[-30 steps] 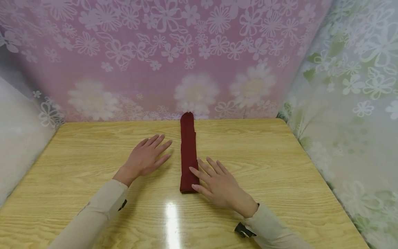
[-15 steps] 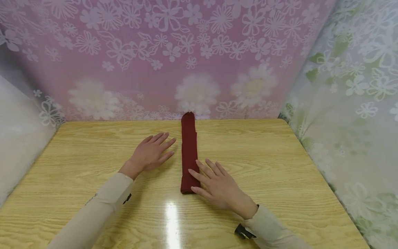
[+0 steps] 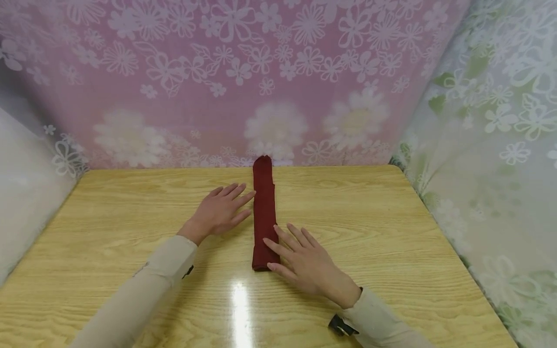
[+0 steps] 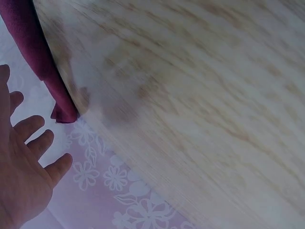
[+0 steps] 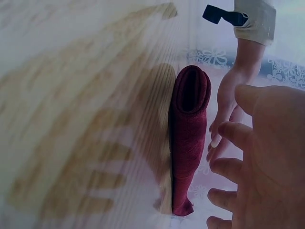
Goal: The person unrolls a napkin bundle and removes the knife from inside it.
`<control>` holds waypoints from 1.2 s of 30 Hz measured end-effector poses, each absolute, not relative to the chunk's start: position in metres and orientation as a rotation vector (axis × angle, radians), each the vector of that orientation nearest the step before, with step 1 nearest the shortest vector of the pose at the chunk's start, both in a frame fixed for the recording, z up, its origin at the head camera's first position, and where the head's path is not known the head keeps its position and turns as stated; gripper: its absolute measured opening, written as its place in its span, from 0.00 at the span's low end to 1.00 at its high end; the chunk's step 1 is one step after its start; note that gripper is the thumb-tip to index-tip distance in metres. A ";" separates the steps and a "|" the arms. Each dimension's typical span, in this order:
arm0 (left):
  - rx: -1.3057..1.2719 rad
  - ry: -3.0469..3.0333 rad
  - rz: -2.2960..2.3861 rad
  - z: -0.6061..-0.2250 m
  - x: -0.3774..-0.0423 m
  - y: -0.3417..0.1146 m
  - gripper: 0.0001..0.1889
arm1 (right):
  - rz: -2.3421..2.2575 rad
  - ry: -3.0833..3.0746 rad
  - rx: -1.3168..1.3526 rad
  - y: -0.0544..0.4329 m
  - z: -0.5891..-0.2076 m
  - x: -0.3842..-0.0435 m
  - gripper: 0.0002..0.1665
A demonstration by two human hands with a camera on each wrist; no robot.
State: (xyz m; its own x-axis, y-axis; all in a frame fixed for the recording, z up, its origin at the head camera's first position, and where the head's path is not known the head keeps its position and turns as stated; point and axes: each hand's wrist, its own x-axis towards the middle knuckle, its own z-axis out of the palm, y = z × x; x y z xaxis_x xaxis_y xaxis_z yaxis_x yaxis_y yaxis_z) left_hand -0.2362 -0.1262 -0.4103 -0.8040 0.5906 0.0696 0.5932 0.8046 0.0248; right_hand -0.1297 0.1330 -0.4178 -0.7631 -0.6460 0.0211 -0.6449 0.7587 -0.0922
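A dark red cloth (image 3: 264, 208), folded into a long narrow roll, lies front to back along the middle of the table. In the right wrist view the near end of the cloth (image 5: 189, 138) shows its rolled layers as a loop. My left hand (image 3: 219, 212) hovers at the left side of the cloth, palm down with its fingers stretched out and fingertips right at the edge. Over the near right part of the roll is my right hand (image 3: 312, 266), fingers spread, thumb and index finger overlapping the cloth in the head view. Neither hand grips anything.
The wood-grain table (image 3: 370, 208) reaches back to a pink flowered curtain (image 3: 187, 106), and the cloth's far end lies at that edge. A pale flowered curtain (image 3: 491, 159) hangs along the right side. Each sleeve has a black strap piece (image 3: 342, 325) near the wrist.
My left hand has moved right and slightly forward, up to the cloth's left edge. The right hand and the cloth have stayed nearly in place.
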 end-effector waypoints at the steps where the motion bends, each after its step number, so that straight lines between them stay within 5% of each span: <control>1: -0.966 -2.925 -0.065 -0.410 -0.237 -0.124 0.29 | -0.147 2.933 -1.078 0.133 -0.417 -0.129 0.35; 36: -1.020 -2.969 0.002 -0.426 -0.255 -0.086 0.30 | -0.120 2.910 -1.013 0.138 -0.416 -0.122 0.35</control>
